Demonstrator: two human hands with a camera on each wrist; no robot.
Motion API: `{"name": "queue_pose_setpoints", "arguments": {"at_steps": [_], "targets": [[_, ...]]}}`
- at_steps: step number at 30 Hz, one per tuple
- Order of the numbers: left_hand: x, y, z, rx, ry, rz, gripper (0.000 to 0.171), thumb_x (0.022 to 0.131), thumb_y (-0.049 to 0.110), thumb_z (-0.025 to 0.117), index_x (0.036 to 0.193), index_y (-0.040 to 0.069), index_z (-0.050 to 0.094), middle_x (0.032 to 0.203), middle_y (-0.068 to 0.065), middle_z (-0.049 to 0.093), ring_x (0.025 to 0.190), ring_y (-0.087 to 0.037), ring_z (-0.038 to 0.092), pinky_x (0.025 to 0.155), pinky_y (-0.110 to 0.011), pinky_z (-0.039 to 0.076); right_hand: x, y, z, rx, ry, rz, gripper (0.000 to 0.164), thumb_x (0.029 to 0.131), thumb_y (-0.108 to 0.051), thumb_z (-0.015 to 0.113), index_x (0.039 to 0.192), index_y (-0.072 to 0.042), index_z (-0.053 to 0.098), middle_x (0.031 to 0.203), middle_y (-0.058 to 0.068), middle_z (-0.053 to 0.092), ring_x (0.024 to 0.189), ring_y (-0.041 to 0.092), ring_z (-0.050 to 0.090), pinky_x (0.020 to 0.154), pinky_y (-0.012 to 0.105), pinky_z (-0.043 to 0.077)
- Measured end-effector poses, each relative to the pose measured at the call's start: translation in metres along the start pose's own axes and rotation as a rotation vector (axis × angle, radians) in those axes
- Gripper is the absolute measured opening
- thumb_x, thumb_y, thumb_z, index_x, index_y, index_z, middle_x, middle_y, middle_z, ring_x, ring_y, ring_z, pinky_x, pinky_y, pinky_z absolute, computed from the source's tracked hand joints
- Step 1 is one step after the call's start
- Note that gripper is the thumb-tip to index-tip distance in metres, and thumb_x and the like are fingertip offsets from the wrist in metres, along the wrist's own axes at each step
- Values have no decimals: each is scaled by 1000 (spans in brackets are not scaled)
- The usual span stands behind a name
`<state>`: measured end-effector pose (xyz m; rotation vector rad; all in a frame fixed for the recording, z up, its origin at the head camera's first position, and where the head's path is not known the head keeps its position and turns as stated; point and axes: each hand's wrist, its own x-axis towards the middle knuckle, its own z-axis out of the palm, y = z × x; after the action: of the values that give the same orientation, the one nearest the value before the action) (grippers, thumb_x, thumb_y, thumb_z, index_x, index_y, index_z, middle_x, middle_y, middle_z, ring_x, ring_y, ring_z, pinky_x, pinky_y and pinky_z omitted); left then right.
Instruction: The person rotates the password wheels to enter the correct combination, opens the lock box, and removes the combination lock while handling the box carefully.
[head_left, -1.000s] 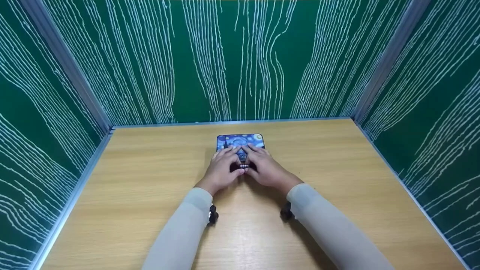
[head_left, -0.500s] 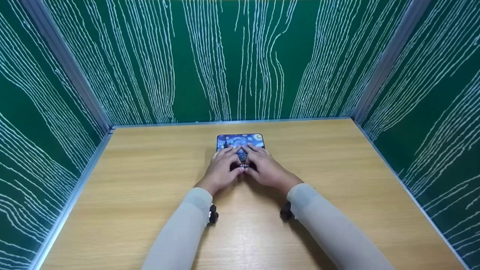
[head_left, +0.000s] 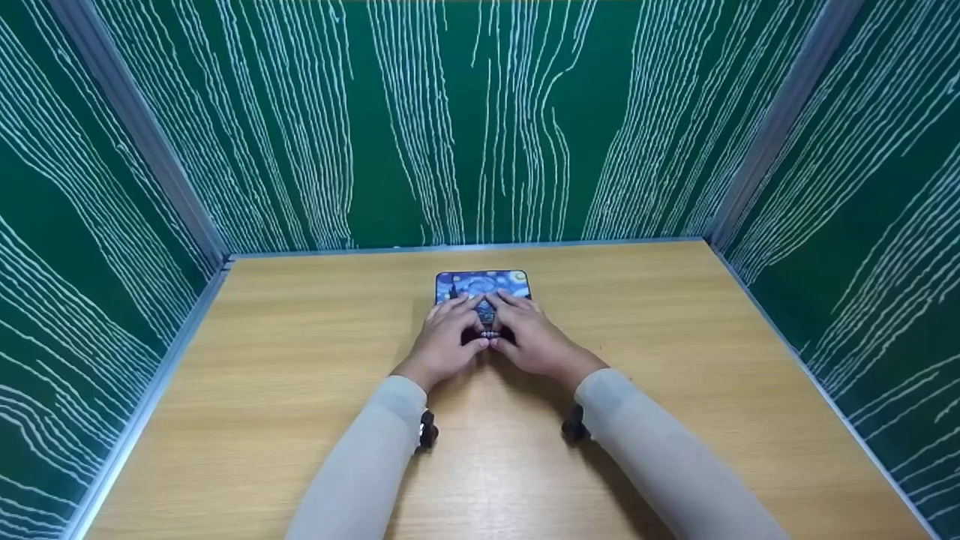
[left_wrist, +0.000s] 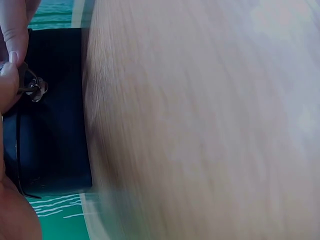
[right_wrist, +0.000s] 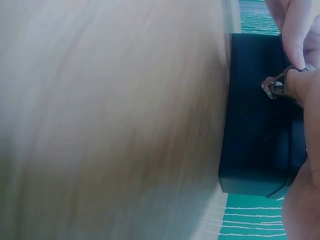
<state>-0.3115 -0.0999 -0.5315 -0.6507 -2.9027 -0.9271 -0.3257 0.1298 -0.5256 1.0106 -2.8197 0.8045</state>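
Observation:
A small dark tin box [head_left: 483, 282] with a blue swirling painting on its lid stands near the back of the table. My left hand [head_left: 448, 335] grips its left side, fingers laid over the lid and thumb at the front. From the right, my right hand [head_left: 534, 337] mirrors that hold. In the left wrist view both thumbs meet at a metal wire latch [left_wrist: 36, 89] on the dark front face. The same latch [right_wrist: 274, 87] shows in the right wrist view, its loop reaching up under the thumb tips. The hands cover the lid's near corners.
The box stands on a light wooden table [head_left: 315, 420]. Green panels [head_left: 390, 150] with white wavy lines rise behind and on both sides, joined by grey metal posts [head_left: 142, 127]. A dark device [head_left: 428, 430] sits at the left wrist, another [head_left: 574, 426] at the right.
The hands and the box hold the same place on the table. The whole head view has shifted slightly downward in the frame.

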Motion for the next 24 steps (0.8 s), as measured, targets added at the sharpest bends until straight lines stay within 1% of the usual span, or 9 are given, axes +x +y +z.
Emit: {"name": "queue_pose_setpoints", "arguments": {"at_steps": [4, 8, 16, 24], "targets": [[0, 0, 0, -7, 3, 3, 16, 111, 36, 73, 110, 20, 71, 185, 3, 41, 176, -30, 30, 147, -57, 11, 0, 0, 0, 5, -11, 23, 11, 112, -23, 72, 109, -16, 65, 185, 11, 39, 176, 40, 29, 143, 68, 19], [-1, 1, 0, -13, -1, -1, 16, 112, 37, 72, 112, 21, 72, 185, 4, 40, 177, -30, 28, 147, -57, 10, -1, 0, 0, 7, -15, 35, 12, 113, -25, 72, 107, -17, 65, 185, 9, 38, 176, 40, 28, 142, 69, 20], [-1, 2, 0, -11, 1, -2, 19, 112, 39, 71, 115, 21, 74, 185, 3, 41, 176, -30, 29, 147, -57, 10, -1, 0, -1, 22, -15, 47, 11, 113, -26, 72, 109, -19, 65, 186, 7, 38, 176, 39, 27, 142, 71, 20], [1, -2, 1, 0, 17, 34, 21, 113, 38, 69, 114, 18, 73, 183, -2, 45, 174, -32, 34, 146, -58, 14, 0, 2, 2, 11, 20, -20, 11, 111, -22, 74, 110, -14, 67, 182, 16, 43, 173, 44, 33, 140, 74, 21]]}}
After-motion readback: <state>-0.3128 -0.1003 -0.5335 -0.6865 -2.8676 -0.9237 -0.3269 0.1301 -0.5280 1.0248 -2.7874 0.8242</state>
